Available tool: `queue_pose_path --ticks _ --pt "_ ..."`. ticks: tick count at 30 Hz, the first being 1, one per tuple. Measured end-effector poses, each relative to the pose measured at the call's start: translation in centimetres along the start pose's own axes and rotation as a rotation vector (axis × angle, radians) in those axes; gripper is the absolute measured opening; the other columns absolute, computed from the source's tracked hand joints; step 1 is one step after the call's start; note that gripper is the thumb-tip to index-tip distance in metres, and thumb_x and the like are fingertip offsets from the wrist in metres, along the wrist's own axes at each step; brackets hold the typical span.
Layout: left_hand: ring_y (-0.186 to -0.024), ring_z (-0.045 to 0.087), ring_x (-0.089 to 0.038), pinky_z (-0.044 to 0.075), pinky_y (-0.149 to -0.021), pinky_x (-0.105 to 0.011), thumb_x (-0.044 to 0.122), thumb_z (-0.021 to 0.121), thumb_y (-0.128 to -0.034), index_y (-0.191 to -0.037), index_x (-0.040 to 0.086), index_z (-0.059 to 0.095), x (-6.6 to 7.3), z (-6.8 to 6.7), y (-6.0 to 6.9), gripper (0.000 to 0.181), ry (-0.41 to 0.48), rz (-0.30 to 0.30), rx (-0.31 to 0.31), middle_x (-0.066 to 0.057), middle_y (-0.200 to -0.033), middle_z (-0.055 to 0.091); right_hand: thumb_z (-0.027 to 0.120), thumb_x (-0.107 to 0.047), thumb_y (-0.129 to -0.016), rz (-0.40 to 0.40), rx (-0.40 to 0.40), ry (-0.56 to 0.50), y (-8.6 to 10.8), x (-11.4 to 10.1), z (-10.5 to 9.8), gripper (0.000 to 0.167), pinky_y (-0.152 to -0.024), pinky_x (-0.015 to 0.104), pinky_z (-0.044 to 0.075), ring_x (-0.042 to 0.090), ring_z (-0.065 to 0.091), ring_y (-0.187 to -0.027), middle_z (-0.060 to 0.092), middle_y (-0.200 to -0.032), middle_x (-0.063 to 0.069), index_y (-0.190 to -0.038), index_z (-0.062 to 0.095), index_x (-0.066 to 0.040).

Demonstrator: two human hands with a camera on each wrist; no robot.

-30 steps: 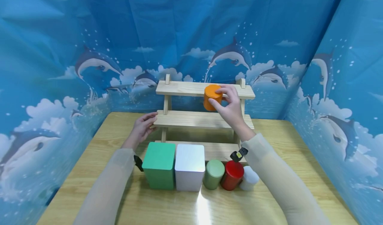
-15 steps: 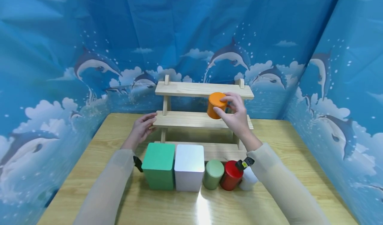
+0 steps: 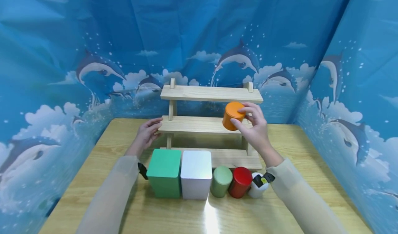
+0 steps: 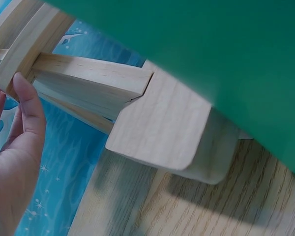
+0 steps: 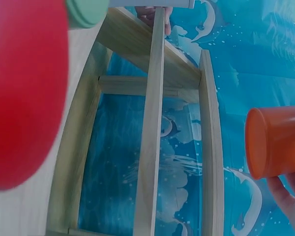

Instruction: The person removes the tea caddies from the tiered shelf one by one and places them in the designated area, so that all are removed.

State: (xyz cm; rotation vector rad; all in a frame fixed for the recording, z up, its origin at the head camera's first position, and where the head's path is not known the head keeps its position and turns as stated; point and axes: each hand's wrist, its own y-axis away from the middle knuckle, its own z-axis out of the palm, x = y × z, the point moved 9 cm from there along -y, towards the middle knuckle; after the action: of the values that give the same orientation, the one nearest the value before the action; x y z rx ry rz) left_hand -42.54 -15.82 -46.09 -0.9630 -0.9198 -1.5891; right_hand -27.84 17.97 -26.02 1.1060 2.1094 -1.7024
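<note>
My right hand [image 3: 256, 132] holds an orange cylindrical canister [image 3: 232, 118] between thumb and fingers. The canister is in the air, in front of the middle board of a three-step wooden shelf [image 3: 189, 124], and stays apart from the wood in the right wrist view. At the left end of that middle board, my left hand [image 3: 145, 134] grips the edge; the left wrist view has the thumb [image 4: 28, 101] against the wood and the other fingers beyond it.
In front of the shelf stand a green box [image 3: 164, 173], a white box [image 3: 196, 175], a pale green canister [image 3: 221, 181], a red canister [image 3: 240, 183] and a white canister [image 3: 256, 189]. They share the wooden table [image 3: 168, 216]. Behind hangs a blue dolphin curtain [image 3: 192, 26].
My right hand has brought the orange canister from in front of the top board down, to the right and toward me. The left hand keeps its place on the shelf.
</note>
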Motion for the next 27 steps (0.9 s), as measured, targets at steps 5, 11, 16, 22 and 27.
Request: queue_pose_path --ticks 5,11,16,22,27 --pt "-0.091 0.059 -0.013 0.049 -0.078 -0.035 0.011 0.059 -0.0921 -0.134 0.004 0.048 0.5 0.4 0.6 0.044 -0.018 -0.007 -0.003 -0.001 -0.116 0.052 0.069 0.013 -0.075 0.013 0.004 0.007 0.9 0.2 -0.9 0.028 -0.085 0.021 0.046 0.033 0.045 -0.112 0.046 -0.121 0.03 -0.1 0.056 0.013" --pt "-0.092 0.059 -0.014 0.047 -0.083 -0.038 0.01 0.058 -0.0924 -0.135 0.003 0.046 0.4 0.1 0.4 0.045 -0.005 -0.013 -0.001 0.0 -0.116 0.051 0.067 0.017 -0.074 0.014 0.014 -0.005 2.0 0.3 -2.0 0.028 -0.085 0.02 0.045 0.034 0.044 -0.111 0.044 -0.119 0.032 -0.099 0.054 0.016" --pt "-0.092 0.059 -0.014 0.048 -0.079 -0.036 0.012 0.063 -0.0897 -0.131 0.005 0.051 0.0 -0.4 -0.1 0.044 0.003 -0.004 0.019 0.0 -0.115 0.053 0.065 0.022 -0.072 0.01 0.026 -0.025 2.9 0.9 -2.9 0.029 -0.084 0.02 0.046 0.032 0.045 -0.11 0.044 -0.118 0.033 -0.097 0.054 0.016" --pt "-0.089 0.058 -0.014 0.048 -0.078 -0.036 0.013 0.064 -0.0886 -0.13 0.005 0.051 -0.1 -0.4 -0.2 0.044 0.007 0.003 0.022 0.0 -0.112 0.054 0.065 0.023 -0.071 0.043 0.038 -0.023 4.1 1.9 -4.0 0.03 -0.085 0.02 0.045 0.03 0.045 -0.11 0.045 -0.118 0.031 -0.098 0.055 0.016" --pt "-0.091 0.058 -0.014 0.048 -0.08 -0.037 0.012 0.063 -0.0892 -0.132 0.003 0.049 -0.2 -0.3 -0.3 0.046 0.016 -0.005 0.007 0.0 -0.113 0.053 0.065 0.023 -0.071 0.07 0.044 -0.016 5.0 2.5 -4.8 0.029 -0.083 0.019 0.046 0.029 0.046 -0.109 0.045 -0.118 0.031 -0.098 0.055 0.016"
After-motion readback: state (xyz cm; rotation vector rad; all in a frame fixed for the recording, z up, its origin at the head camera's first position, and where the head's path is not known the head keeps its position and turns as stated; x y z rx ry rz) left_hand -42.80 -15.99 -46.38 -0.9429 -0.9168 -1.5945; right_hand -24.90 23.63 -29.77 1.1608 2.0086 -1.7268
